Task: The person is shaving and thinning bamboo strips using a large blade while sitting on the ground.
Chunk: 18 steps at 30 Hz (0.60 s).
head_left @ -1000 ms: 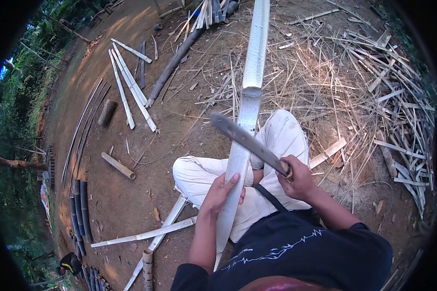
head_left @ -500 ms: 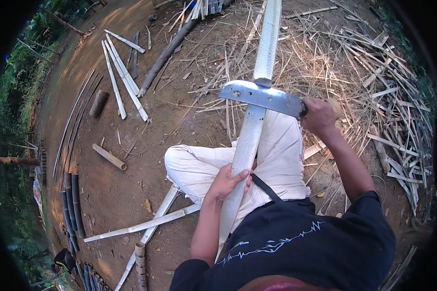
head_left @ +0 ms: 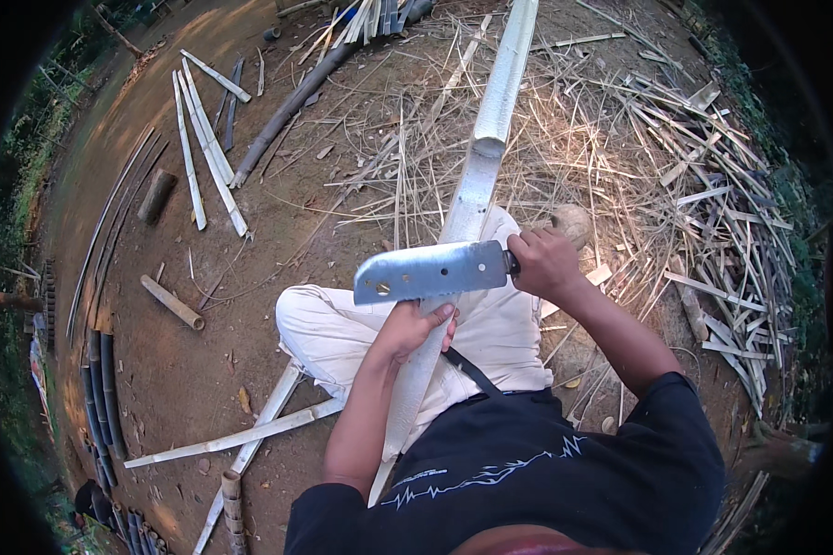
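Bamboo strip (head_left: pixel 477 185), pale and split lengthwise, slants from seven o'clock up to one o'clock over the seated person's light trousers (head_left: pixel 315 324). Left hand (head_left: pixel 409 333), at six o'clock, is wrapped round the strip, thumb laid along its face. Right hand (head_left: pixel 544 265), at three o'clock, is clenched on the handle (head_left: pixel 572 226) of a broad knife (head_left: pixel 426 273), whose rounded butt shows past the fist. Its holed blade points to nine o'clock, crossing over the strip beside the left thumb; whether they touch cannot be told. Thin shavings (head_left: pixel 574 129) lie between one and two, pale slats (head_left: pixel 188 153) at ten.
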### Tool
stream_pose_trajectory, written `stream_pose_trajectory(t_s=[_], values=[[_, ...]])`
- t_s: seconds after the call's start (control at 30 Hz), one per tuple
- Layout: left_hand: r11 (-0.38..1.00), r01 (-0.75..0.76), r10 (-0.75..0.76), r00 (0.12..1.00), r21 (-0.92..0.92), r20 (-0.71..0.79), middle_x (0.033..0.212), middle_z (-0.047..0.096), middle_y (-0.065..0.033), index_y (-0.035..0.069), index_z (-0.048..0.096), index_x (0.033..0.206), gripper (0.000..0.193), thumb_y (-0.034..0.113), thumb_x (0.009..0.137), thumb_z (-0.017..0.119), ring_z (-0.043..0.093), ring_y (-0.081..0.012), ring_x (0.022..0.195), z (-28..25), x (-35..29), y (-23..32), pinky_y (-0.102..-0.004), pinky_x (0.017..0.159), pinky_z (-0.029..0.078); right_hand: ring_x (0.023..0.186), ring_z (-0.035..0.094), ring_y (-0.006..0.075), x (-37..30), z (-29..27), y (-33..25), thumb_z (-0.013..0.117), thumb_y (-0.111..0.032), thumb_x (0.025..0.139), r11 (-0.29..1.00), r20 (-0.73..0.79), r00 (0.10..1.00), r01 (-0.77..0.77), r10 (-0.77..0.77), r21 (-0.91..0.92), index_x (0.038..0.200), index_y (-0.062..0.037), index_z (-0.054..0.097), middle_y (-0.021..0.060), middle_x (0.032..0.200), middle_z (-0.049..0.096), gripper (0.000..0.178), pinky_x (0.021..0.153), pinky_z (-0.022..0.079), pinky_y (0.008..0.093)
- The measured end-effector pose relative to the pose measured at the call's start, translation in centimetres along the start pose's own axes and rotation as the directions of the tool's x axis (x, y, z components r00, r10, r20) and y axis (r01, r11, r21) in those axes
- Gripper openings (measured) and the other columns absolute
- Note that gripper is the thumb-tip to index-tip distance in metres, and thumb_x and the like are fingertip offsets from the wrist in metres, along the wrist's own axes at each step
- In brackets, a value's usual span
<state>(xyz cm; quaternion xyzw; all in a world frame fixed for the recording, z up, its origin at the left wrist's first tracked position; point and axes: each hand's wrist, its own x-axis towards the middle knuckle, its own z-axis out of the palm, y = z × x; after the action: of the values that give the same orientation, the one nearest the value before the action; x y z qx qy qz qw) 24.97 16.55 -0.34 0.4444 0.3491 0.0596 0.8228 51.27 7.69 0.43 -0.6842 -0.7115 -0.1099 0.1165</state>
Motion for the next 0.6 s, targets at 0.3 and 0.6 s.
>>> stream_pose_trajectory(t_s=[0.3, 0.6], values=[[0.993, 0.029, -0.033, 0.999, 0.112, 0.036, 0.073, 0.065, -0.0089, -0.004, 0.061, 0.097, 0.017, 0.012, 0.099, 0.064, 0.062, -0.0162, 0.058, -0.7, 1.2, 0.4, -0.0319, 0.051, 0.051, 0.063, 0.068, 0.0319, -0.9, -0.2, 0.2, 0.063, -0.014, 0.081, 0.989, 0.054, 0.99, -0.137, 0.134, 0.056, 0.077, -0.0055, 0.059, 0.017, 0.069, 0.066, 0.01, 0.058, 0.052, 0.0416], [0.988, 0.052, -0.061, 0.997, 0.148, 0.056, 0.076, 0.066, -0.0079, -0.003, 0.062, 0.101, 0.017, 0.014, 0.099, 0.064, 0.062, -0.0142, 0.062, -2.2, 1.3, -0.4, -0.0285, 0.058, 0.051, 0.076, 0.069, 0.0354, 0.4, -1.8, 2.9, 0.073, -0.019, 0.078, 0.872, 0.34, 0.823, -0.49, 0.455, 0.019, 0.101, -0.0048, 0.056, 0.0163, 0.081, 0.068, 0.032, 0.072, 0.054, 0.0476]])
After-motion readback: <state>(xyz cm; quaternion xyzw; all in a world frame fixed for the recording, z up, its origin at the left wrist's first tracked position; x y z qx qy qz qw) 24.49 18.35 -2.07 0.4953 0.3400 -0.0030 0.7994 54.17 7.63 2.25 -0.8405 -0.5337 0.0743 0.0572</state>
